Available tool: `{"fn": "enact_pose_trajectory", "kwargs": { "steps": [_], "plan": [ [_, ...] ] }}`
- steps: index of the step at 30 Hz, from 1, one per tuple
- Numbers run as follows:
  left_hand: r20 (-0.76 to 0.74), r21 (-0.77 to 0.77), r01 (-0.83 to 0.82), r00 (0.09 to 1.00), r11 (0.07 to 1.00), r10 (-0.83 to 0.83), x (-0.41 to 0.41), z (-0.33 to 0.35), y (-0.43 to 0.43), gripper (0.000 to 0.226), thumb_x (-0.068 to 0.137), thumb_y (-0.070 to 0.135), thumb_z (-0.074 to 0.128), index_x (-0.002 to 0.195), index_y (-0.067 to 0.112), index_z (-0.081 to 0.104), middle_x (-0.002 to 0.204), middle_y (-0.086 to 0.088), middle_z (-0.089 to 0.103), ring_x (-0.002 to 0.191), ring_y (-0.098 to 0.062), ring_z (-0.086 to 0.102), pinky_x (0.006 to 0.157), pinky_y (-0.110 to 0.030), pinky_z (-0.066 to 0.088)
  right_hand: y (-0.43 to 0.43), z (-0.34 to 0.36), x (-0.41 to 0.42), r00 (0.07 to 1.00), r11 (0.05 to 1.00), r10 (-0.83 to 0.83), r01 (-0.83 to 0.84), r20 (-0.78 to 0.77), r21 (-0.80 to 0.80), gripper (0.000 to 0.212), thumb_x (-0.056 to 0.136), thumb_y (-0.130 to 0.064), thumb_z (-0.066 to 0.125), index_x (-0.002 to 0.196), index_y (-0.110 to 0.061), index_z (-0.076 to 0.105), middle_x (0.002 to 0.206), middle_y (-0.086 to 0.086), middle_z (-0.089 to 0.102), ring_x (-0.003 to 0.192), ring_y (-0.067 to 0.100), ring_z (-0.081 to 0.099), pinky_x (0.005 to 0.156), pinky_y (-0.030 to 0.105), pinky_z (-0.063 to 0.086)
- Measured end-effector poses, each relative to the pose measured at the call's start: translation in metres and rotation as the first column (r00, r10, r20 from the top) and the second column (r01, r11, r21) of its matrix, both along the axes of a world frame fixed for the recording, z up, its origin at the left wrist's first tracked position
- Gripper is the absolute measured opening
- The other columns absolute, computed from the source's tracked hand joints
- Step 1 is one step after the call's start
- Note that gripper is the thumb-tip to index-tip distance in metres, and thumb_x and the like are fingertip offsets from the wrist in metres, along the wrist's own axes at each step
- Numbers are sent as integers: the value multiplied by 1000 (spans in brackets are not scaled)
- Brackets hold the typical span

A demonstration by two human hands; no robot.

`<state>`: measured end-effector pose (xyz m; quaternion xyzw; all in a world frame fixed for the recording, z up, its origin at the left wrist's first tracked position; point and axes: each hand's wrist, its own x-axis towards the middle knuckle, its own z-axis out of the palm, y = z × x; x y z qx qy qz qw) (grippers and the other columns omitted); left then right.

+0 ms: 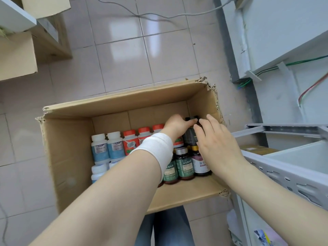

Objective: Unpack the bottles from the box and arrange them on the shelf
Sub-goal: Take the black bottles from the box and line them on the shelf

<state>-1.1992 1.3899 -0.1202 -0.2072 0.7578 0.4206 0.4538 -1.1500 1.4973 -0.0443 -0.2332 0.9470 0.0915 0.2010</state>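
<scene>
An open cardboard box [71,153] sits on the tiled floor with several bottles standing inside. White bottles with blue labels [100,150] stand at the left, red-capped ones [130,141] behind my left wrist, and dark bottles with green labels [184,166] at the right front. My left hand [175,126] grips the top of a dark bottle [190,135] in the box's far right corner. My right hand [216,139] curls round the same dark bottle from the right. A white band wraps my left wrist.
A grey metal shelf [284,173] stands at the right, its perforated rail close to my right forearm. Another cardboard box [17,55] and a wooden frame lie at the upper left. A cable runs across the floor tiles at the top.
</scene>
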Motion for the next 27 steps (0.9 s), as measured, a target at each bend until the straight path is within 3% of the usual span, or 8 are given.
{"fn": "enact_pose_trajectory", "kwargs": {
  "steps": [3, 6, 9, 11, 16, 19, 23, 27],
  "plan": [
    [-36, 16, -111, 993, 994, 112, 4, 7, -11, 59, 90, 44, 55, 129, -1, 50, 128, -17, 57, 118, -30, 53, 92, -31, 42, -2, -4, -3, 1000, 1000, 29, -29, -10, 4, 41, 74, -9, 33, 88, 1, 70, 87, 18, 70, 93, 38, 68, 63, 34, 55],
    [-37, 10, -230, 972, 973, 230, 14, 12, -38, 61, 91, 43, 55, 134, 1, 44, 132, -14, 53, 121, -28, 51, 91, -26, 39, -13, 1, -11, 999, 998, 27, -29, 30, 58, 30, 73, -5, 43, 90, 3, 66, 88, 21, 66, 94, 41, 66, 63, 36, 54],
    [-30, -27, -289, 957, 957, 288, 24, 8, -70, 63, 88, 43, 58, 135, 5, 43, 131, -11, 54, 120, -27, 52, 91, -26, 38, -20, -19, -22, 985, 992, 13, -35, 175, 122, 36, 83, -4, 53, 119, 0, 49, 118, 18, 53, 112, 35, 51, 85, 36, 45],
    [-12, -36, -313, 950, 949, 313, 31, -2, -89, 64, 86, 45, 60, 135, 8, 44, 131, -10, 55, 118, -26, 55, 96, -29, 40, -28, -35, -37, 976, 985, -7, -31, 217, 171, 34, 89, -11, 54, 121, -1, 49, 123, 17, 52, 114, 32, 49, 92, 35, 42],
    [21, 60, -480, 877, 875, 480, 40, -18, -113, 63, 87, 42, 61, 137, 8, 42, 133, -7, 54, 116, -23, 57, 94, -27, 39, -35, -78, -62, 907, 901, 61, -229, 416, 367, 60, 86, -30, 61, 136, -5, 38, 138, 11, 44, 132, 29, 32, 107, 33, 25],
    [57, 164, -537, 842, 827, 536, 42, -16, -113, 50, 89, 32, 61, 129, 6, 47, 125, -12, 60, 105, -23, 62, 90, -29, 49, -35, -89, -61, 906, 904, 59, -226, 418, 364, 66, 81, -32, 68, 134, -5, 38, 137, 10, 46, 133, 29, 31, 108, 33, 25],
    [68, 200, -516, 855, 833, 514, 44, -8, -112, 25, 89, 33, 61, 106, 18, 50, 116, -6, 59, 105, -21, 60, 95, -34, 49, -36, -76, -62, 909, 921, 58, -209, 413, 330, 85, 69, -40, 77, 136, -7, 38, 138, 13, 39, 130, 30, 33, 106, 34, 30],
    [29, 160, -479, 876, 863, 481, 46, 12, -115, 59, 87, 41, 60, 134, 9, 43, 135, -7, 51, 118, -23, 55, 102, -39, 45, -39, -52, -61, 912, 976, -89, 1, 400, 217, 84, 70, -20, 80, 139, -10, 32, 141, 20, 28, 119, 35, 46, 91, 38, 46]
  ]
}}
